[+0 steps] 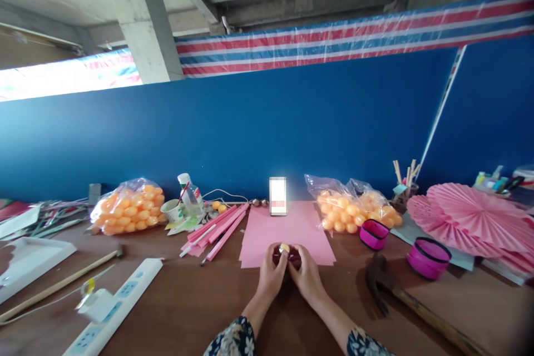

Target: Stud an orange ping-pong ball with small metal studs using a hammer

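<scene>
My left hand (272, 273) pinches a small round shiny ball (284, 248), pale yellow on top and silvery below, between thumb and fingers. My right hand (307, 275) is closed close beside it, with fingers curled inward and thumb near the left thumb. What those right fingers grip is in shadow and hard to make out. Both hands are over the front edge of stacked pink paper sheets (287, 228). At the back of the sheets lie two small dark shiny balls (260, 202), and an upright pixelated rectangle (278, 196) stands beside them.
Left of the paper lie pink strips (219, 228), a bottle (191, 194), a paper cup (171, 210), a bag of orange balls (129, 208) and a power strip (117, 306). To the right are another ball bag (344, 211), magenta bands (429, 258), a claw hammer (417, 303) and pink paper fans (463, 217).
</scene>
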`<action>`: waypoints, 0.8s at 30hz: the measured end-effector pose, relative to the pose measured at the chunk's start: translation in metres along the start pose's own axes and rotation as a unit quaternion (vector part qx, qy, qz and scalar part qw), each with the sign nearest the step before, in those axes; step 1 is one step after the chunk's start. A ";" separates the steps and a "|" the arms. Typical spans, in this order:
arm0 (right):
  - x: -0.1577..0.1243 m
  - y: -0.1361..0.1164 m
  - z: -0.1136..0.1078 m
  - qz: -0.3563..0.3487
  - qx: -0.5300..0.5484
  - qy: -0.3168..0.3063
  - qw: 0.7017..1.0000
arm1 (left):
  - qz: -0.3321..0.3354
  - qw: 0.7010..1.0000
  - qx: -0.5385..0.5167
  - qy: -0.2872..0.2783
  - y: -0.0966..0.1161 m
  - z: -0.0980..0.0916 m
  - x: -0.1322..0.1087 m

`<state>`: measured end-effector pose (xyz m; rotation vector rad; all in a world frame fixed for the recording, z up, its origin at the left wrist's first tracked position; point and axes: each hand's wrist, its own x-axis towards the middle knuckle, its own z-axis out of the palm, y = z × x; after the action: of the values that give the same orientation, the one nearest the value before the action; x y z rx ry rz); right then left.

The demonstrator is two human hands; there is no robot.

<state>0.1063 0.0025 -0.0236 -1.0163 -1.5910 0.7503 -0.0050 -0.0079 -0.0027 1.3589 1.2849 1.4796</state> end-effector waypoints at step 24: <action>-0.003 -0.003 0.002 0.077 0.017 0.006 0.997 | -0.023 0.998 0.056 0.004 -0.006 0.003 -0.007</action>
<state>0.1038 -0.0018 -0.0228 -1.1257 -1.4970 0.8700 -0.0012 -0.0124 -0.0101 1.3867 1.4128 1.4018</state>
